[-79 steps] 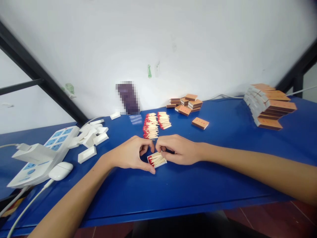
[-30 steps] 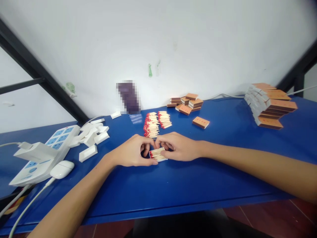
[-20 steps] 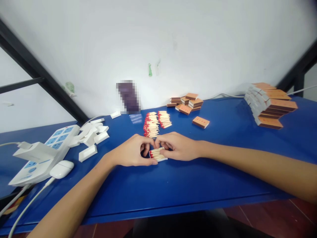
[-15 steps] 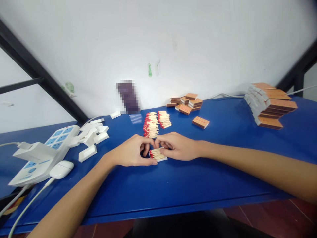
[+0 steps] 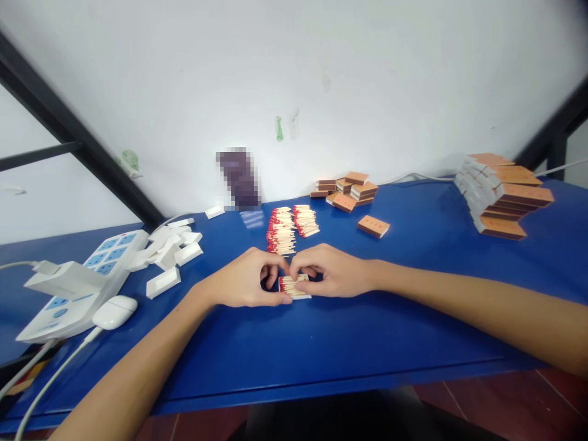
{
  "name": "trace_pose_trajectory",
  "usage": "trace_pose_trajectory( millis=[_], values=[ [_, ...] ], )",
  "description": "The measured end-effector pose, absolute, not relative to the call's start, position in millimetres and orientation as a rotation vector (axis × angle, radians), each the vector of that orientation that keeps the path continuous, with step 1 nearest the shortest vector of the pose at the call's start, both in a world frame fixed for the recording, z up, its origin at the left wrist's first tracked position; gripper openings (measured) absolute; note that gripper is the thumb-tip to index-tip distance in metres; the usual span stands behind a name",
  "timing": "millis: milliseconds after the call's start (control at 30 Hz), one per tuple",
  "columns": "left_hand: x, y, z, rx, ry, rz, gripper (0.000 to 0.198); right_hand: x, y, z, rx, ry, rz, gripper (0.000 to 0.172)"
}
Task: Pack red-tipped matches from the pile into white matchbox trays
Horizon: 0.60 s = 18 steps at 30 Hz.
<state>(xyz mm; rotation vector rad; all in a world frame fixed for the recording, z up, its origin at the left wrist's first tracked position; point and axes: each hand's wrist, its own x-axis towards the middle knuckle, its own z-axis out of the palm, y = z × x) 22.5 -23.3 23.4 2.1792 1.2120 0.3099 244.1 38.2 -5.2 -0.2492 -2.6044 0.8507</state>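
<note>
A small white matchbox tray [image 5: 302,297] full of red-tipped matches [image 5: 289,286] lies on the blue table between my hands. My left hand [image 5: 250,278] curves around its left end, thumb along the near edge and fingers behind, gripping it. From the right, my right hand [image 5: 333,271] is closed over the tray, its thumb pressed on the matches and its index finger bent at the far side. Part of the tray is hidden under the fingers. Just beyond my hands lie a larger pile of loose matches [image 5: 281,231] and a smaller pile [image 5: 305,220].
White inner trays [image 5: 164,282] lie heaped at left, beside a power strip [image 5: 78,294] and a white earbud case [image 5: 114,312] on a cable. One orange matchbox [image 5: 373,226] lies before a small heap of matchboxes [image 5: 362,191]. A larger matchbox stack [image 5: 503,196] stands at far right.
The matches in the tray lie slightly straighter under my right thumb. Both hands have kept nearly the same place and hold.
</note>
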Motion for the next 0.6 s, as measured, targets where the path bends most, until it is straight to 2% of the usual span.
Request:
trace_pose_trajectory(
  millis=[367,600],
  values=[
    [21.8,-23.4,21.9,2.173,1.22,0.319,0.036,243.2,40.7,-9.3,-0.261,-2.543,0.864,0.009],
    [21.5,-22.4,19.9,2.376,1.266,0.326,0.034,242.8,39.0,-7.6,-0.263,-2.527,0.791,0.012]
  ],
)
